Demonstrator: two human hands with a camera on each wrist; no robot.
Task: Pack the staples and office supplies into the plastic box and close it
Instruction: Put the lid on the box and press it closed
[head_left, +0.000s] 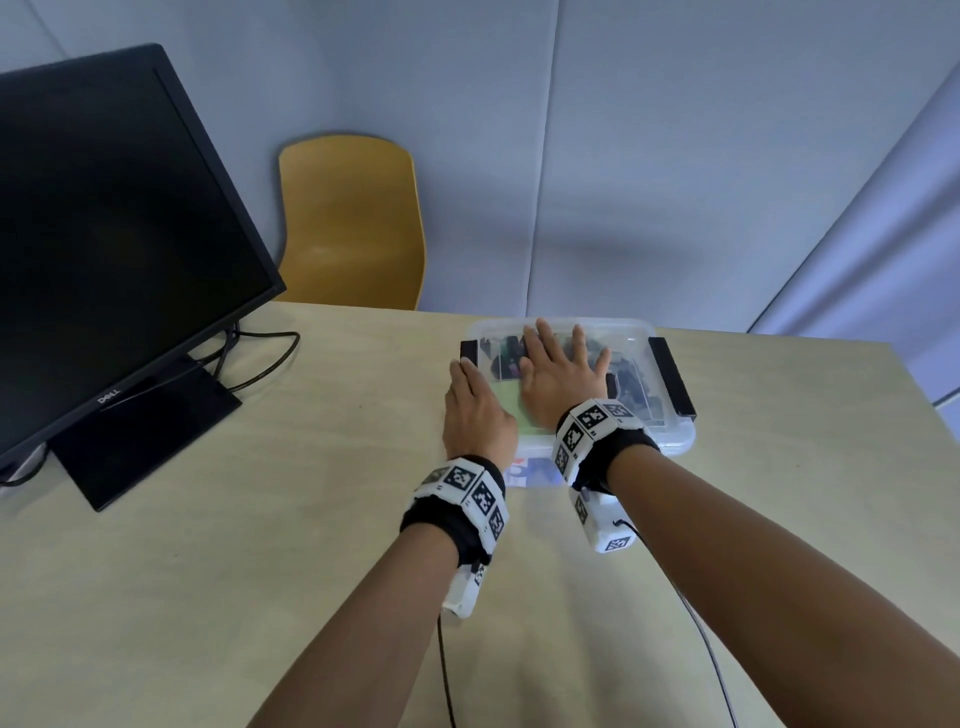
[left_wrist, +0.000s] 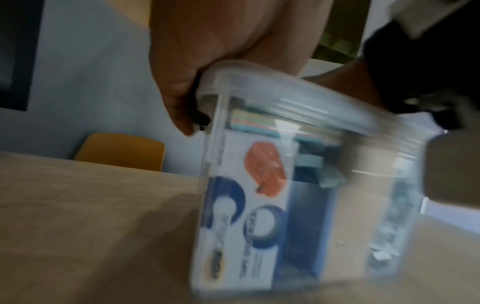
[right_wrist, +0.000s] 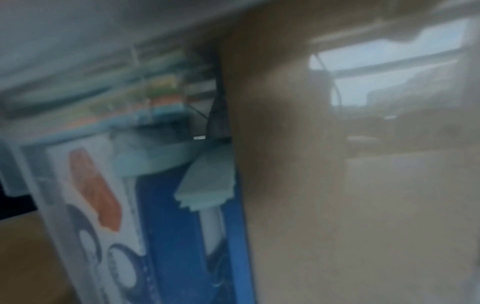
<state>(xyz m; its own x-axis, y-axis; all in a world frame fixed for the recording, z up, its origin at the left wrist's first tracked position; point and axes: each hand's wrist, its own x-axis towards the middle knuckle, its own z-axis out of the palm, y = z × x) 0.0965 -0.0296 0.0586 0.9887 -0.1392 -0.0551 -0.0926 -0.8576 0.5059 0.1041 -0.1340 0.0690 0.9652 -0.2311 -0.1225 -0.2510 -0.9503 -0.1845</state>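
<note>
A clear plastic box (head_left: 670, 439) stands on the table with its clear lid (head_left: 631, 338) on top. My right hand (head_left: 561, 374) lies flat on the lid, fingers spread. My left hand (head_left: 475, 410) rests on the lid's left end, its fingers (left_wrist: 179, 92) bent down over the edge onto the black left latch (left_wrist: 201, 118). The black right latch (head_left: 672, 379) stands out from the box's right side. Through the wall I see a white staples box (left_wrist: 241, 205), a blue box (right_wrist: 176, 236) and pastel sticky notes (left_wrist: 249, 121). The right wrist view is blurred.
A black monitor (head_left: 104, 234) on its stand fills the table's left side, with cables (head_left: 260, 358) trailing beside it. A yellow chair (head_left: 353, 223) stands behind the table (head_left: 260, 545), against a grey wall. The box sits near the table's far edge.
</note>
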